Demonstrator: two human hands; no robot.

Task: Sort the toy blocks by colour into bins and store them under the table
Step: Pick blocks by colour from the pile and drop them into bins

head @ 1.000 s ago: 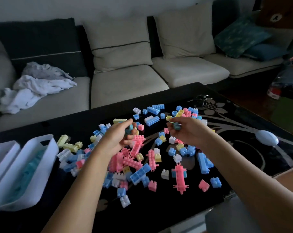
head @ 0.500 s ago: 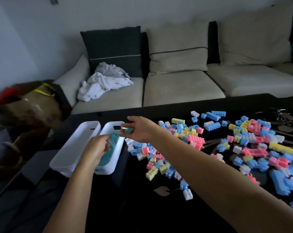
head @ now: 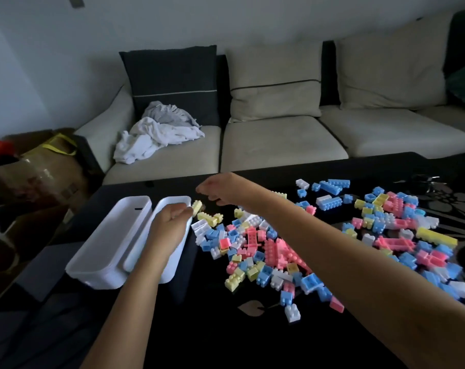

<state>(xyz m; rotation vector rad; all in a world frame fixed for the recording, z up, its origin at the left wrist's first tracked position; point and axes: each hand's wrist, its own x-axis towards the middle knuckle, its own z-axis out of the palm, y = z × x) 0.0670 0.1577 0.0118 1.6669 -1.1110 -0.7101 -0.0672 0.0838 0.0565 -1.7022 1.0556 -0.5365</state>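
The toy blocks (head: 276,249) are moulded plastic, studded, with a soft sheen. Both bins (head: 111,235) are smooth white plastic, closer to satin than gloss. Under them the desk (head: 226,328) has a black, glassy top that throws back light, with a pale printed pattern. The sofa (head: 279,139) is matt beige woven cloth. The crumpled cloth (head: 156,137) on it looks soft, perhaps cotton. The cardboard box (head: 39,171) is dull brown, with shiny tape.

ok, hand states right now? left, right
Left hand: pinching a yellow block at its fingertips.
Right hand: fingers curled, contents hidden; cannot tell.
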